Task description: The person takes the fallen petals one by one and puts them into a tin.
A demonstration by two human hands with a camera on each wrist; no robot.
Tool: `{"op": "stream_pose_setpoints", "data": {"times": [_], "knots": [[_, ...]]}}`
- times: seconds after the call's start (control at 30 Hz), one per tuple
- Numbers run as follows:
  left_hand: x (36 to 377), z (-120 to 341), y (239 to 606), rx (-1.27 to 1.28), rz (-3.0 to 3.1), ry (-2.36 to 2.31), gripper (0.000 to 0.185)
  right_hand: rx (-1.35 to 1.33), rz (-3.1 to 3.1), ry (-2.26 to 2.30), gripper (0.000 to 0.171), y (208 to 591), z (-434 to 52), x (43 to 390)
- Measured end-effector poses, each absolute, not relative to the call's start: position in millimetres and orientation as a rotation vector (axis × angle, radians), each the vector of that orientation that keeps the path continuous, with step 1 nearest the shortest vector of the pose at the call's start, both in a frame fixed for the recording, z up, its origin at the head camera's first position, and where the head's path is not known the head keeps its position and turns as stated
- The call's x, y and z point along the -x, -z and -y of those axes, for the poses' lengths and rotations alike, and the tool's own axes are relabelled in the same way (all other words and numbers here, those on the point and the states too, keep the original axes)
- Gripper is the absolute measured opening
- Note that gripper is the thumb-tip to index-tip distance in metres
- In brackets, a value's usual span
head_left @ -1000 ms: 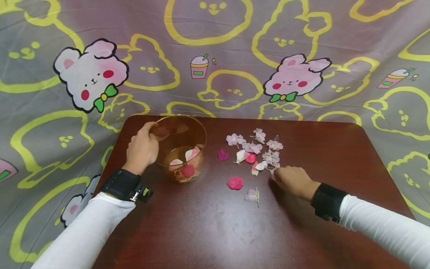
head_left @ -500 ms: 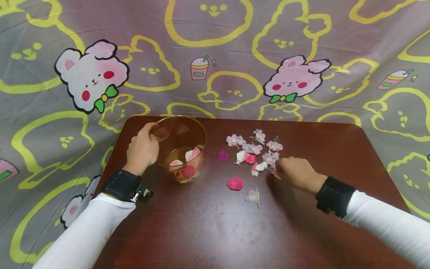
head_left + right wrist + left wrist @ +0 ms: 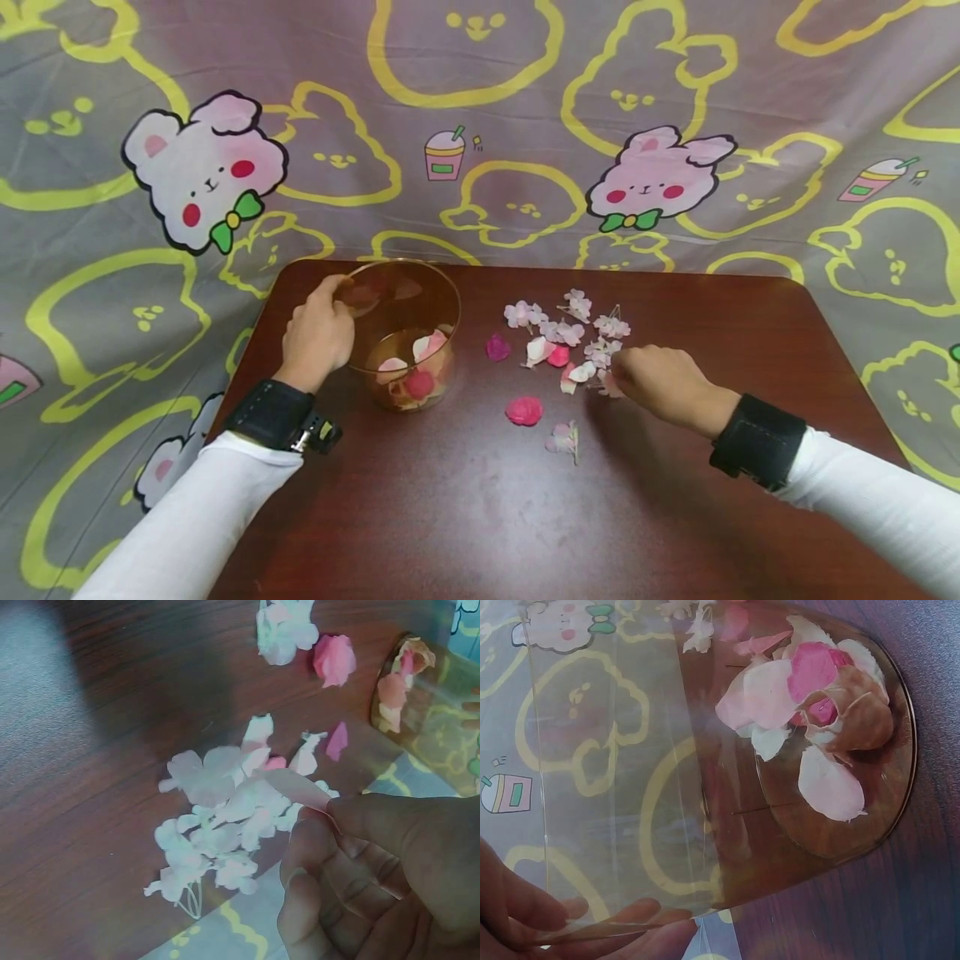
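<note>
A clear amber plastic cup (image 3: 406, 332) stands on the dark red table (image 3: 480, 517), with pink and white petals (image 3: 810, 697) in its bottom. My left hand (image 3: 318, 333) grips the cup's rim (image 3: 615, 922) at its left side. Loose pale pink blossoms and petals (image 3: 570, 337) lie scattered right of the cup. My right hand (image 3: 660, 383) hovers at the pile's right edge and pinches one pale pink petal (image 3: 296, 787) between thumb and fingers. A deep pink flower (image 3: 524, 409) and a small pale blossom (image 3: 564, 437) lie nearer me.
A grey cloth (image 3: 480, 125) printed with yellow outlines and pink bunnies hangs behind and around the table. The table's rounded far corners sit close to the cloth. Bare tabletop stretches toward me between my two white sleeves.
My right hand has risen from the table near the pile's near edge and shifted slightly away from me, now pinching a petal. The left hand and cup have stayed put.
</note>
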State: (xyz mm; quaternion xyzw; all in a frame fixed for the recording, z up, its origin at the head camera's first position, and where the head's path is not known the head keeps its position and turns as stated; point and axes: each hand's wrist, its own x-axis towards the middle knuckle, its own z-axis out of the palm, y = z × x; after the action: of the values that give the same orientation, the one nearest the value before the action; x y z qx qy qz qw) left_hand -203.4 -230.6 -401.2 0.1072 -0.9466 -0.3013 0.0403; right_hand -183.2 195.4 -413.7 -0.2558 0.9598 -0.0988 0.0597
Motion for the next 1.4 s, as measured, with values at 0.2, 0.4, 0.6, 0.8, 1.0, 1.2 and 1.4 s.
{"op": "stream_pose_setpoints", "data": {"times": [0.2, 0.4, 0.6, 0.8, 1.0, 1.2, 1.4], "knots": [[203, 231, 401, -0.324, 2.895, 0.917, 0.045, 0.790, -2.905, 0.303, 0.006, 407, -191, 180], [204, 231, 401, -0.323, 2.895, 0.919, 0.046, 0.792, -2.927, 0.310, 0.010, 401, -187, 179], [204, 231, 401, -0.323, 2.894, 0.918, 0.045, 0.792, -2.937, 0.309, 0.009, 397, -185, 179], [204, 231, 401, -0.321, 2.895, 0.917, 0.045, 0.834, -2.941, 0.324, 0.008, 393, -181, 178], [204, 232, 402, -0.326, 2.900, 0.921, 0.045, 0.857, -2.926, 0.337, 0.006, 392, -172, 180], [203, 233, 402, -0.335, 2.907, 0.920, 0.046, 0.878, -2.927, 0.366, 0.012, 395, -161, 180], [203, 231, 402, -0.331, 2.902, 0.922, 0.046, 0.916, -2.922, 0.379, 0.012, 397, -146, 179]]}}
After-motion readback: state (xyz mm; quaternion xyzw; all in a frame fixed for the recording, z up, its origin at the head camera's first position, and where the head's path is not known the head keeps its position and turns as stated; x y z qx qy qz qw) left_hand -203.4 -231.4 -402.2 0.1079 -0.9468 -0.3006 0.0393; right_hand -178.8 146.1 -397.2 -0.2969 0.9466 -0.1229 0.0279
